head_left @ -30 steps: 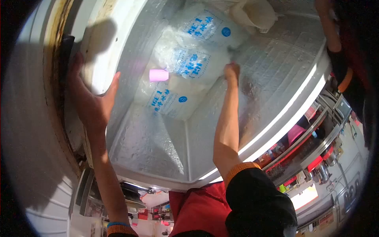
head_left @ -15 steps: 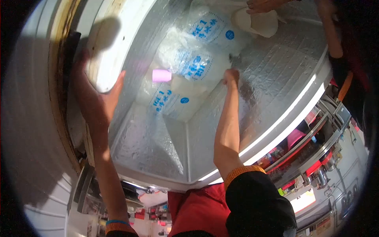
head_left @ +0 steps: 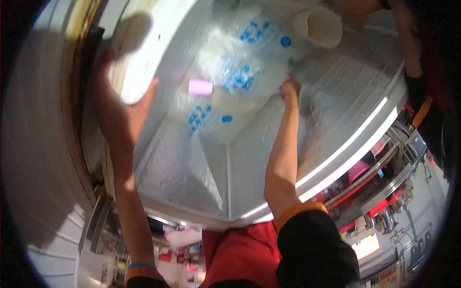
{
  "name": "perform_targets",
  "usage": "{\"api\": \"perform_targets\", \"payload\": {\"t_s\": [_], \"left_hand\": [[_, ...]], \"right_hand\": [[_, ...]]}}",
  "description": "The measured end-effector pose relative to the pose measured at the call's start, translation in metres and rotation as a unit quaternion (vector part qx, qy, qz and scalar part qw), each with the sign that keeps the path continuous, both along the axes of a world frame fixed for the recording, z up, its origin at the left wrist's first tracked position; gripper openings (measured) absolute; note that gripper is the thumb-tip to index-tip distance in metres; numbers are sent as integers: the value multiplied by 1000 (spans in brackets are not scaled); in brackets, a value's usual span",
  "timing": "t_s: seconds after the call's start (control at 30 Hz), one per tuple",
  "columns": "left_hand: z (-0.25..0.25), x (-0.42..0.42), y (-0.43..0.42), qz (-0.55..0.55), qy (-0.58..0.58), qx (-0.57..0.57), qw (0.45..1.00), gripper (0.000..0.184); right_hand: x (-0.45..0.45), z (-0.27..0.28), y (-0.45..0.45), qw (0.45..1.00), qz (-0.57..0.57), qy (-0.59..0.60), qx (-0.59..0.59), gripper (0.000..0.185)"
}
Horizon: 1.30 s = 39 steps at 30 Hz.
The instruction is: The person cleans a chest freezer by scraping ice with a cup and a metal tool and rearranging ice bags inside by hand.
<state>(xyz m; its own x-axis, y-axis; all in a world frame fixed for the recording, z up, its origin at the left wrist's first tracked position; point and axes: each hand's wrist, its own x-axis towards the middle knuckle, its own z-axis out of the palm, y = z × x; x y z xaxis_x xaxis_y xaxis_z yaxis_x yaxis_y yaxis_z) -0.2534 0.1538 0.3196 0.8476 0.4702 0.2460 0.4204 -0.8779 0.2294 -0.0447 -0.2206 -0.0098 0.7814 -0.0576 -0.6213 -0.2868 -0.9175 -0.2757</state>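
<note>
My left hand is wrapped round the end of a white lid edge, thumb and fingers on either side of it. Down inside the grey freezer chest, my right hand is closed beside the clear ice bags with blue print; what its fingers hold, if anything, is too small and blurred to make out. A pink cup lies on its side on the bags, between my two hands.
At the upper right, another person's hand is near a whitish round container in the chest. That person's arm hangs over the right rim. Shelves with red and metal items stand outside at the lower right.
The other person's hand has come in at the upper right, and the whitish container has turned to show its opening. My right hand has shifted slightly right; my left hand keeps its grip.
</note>
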Motion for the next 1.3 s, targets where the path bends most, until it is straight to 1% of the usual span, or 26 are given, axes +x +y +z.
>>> {"api": "perform_targets", "payload": {"t_s": [0.03, 0.1, 0.13, 0.17, 0.2, 0.27, 0.3, 0.33, 0.43, 0.53, 0.6, 0.63, 0.67, 0.73, 0.77, 0.83, 0.87, 0.9, 1.0, 1.07, 1.1, 1.17, 1.2, 1.23, 1.27, 1.3], "left_hand": [[6, -6, -8, 1, 15, -9, 1000, 86], [10, 7, -5, 56, 21, -82, 995, 83], [6, 6, -1, 34, -4, -94, 995, 83], [6, 9, -4, 39, -7, -93, 995, 83], [8, 12, -2, 40, -3, -69, 997, 84], [13, 7, -5, 41, 13, -48, 998, 85], [12, 9, -2, 30, 5, -75, 997, 86], [12, 10, 0, 19, -3, -104, 994, 88], [12, 11, -3, -1, -33, -53, 998, 88], [16, 10, -4, 11, 7, -39, 999, 91], [13, 9, -3, 5, 5, -35, 999, 92], [12, 8, -2, 0, 1, -34, 999, 93], [12, 8, -1, -1, 3, -31, 1000, 93], [13, 8, -3, 23, 20, -50, 998, 93], [13, 8, -2, 24, 17, -48, 998, 93], [13, 7, -4, 26, 19, -40, 999, 93], [13, 6, -5, 27, 19, -44, 998, 93], [12, 9, -4, 25, 13, -39, 999, 93], [14, 8, -3, 24, 6, -40, 999, 93], [13, 6, -5, 30, 12, -47, 998, 93], [12, 6, -6, 33, 12, -49, 998, 93], [11, 6, -4, 34, 5, -46, 998, 93], [11, 6, -3, 28, 3, -45, 999, 93], [13, 7, -2, 23, 0, -46, 999, 93], [14, 7, -3, 23, -3, -44, 999, 93], [16, 8, -3, 32, 1, -52, 998, 94]], "right_hand": [[3, 15, 4, 999, -16, -39, 3, 26], [-7, 21, 27, 960, -121, -252, -31, 29], [-3, 27, 7, 975, -192, -113, 30, 24], [4, 28, -9, 963, -253, 31, 93, 21], [3, 30, -1, 921, -305, 181, 161, 18], [-9, 57, 10, 932, -269, 174, 168, 17], [-4, 73, 28, 944, -232, 150, 183, 18], [-7, 82, 40, 896, -280, 203, 278, 25], [-15, 65, 82, 888, -230, 211, 337, 28], [8, 37, 139, 928, -113, 45, 352, 41], [38, 30, 173, 913, -73, -114, 385, 42], [50, 13, 187, 912, -76, -112, 387, 42], [63, -6, 202, 900, -56, -200, 382, 40], [56, -51, 210, 880, -34, -287, 376, 37], [35, -94, 202, 883, 182, -353, 250, 35], [15, -73, 202, 957, 143, -130, 218, 31], [10, -49, 201, 960, 22, 22, 280, 30], [4, -22, 201, 934, -118, 151, 300, 29], [15, -17, 186, 932, -107, 192, 289, 32], [21, -18, 184, 956, -47, -57, 282, 38], [20, -6, 189, 957, -46, -50, 281, 38], [30, 22, 209, 889, -82, -257, 371, 45], [29, 20, 217, 879, -54, -322, 347, 46], [34, 16, 220, 878, -53, -324, 349, 46], [44, 2, 216, 952, -31, -162, 258, 45], [56, -13, 210, 988, -7, 5, 155, 44]]}}
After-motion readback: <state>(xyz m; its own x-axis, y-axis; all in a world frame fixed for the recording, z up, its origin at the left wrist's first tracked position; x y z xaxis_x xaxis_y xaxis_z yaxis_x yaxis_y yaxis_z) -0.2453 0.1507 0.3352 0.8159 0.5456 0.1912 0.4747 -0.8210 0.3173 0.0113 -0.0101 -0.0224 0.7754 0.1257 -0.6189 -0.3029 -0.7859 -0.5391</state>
